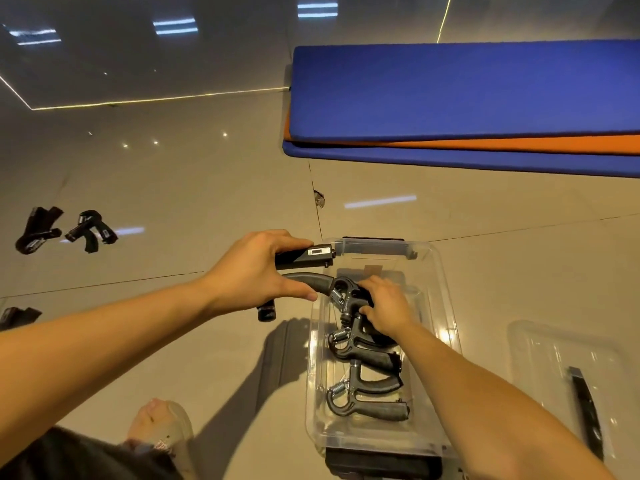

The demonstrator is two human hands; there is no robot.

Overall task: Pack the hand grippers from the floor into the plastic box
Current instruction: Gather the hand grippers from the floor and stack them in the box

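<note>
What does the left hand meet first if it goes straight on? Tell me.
Likely the plastic box rim, just ahead of the left hand; beyond it, the right hand on the hand grippers. Depth is unclear.

The one camera sat on my head, facing forward and steeply down at the floor [207, 202], close above the plastic box [447, 306] at five o'clock, mats [450, 91] farther off at one o'clock.

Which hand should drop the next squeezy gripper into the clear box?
Left. The left hand grips a hand gripper right at the plastic box rim. The right hand holds a packed gripper inside the box, so it is busy.
</note>
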